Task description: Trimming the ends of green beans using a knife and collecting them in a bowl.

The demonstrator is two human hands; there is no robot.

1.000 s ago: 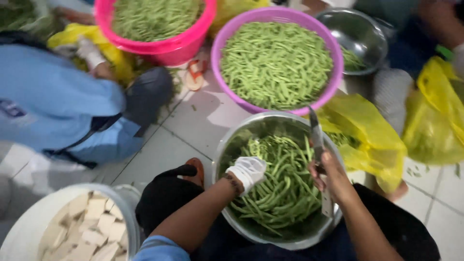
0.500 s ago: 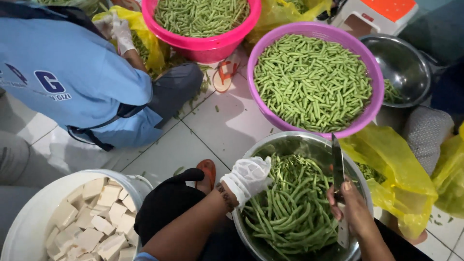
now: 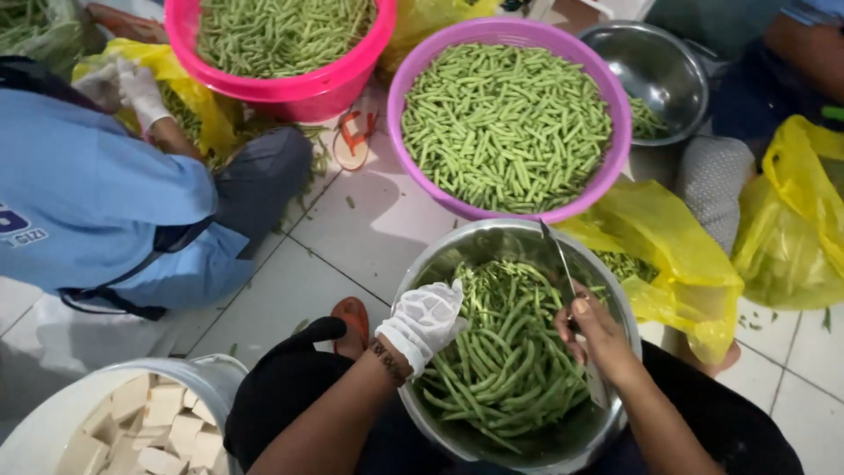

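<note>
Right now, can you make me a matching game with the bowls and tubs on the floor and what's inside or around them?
Things:
1. steel bowl
2. purple tub
3. white bucket
4. knife

Descriptions:
A. full of short, trimmed green beans
B. held in the right hand, blade pointing up
C. holds pale cubes
D. holds long green beans, with the gloved left hand reaching in

Pairs: 1-D, 2-A, 3-C, 4-B
</note>
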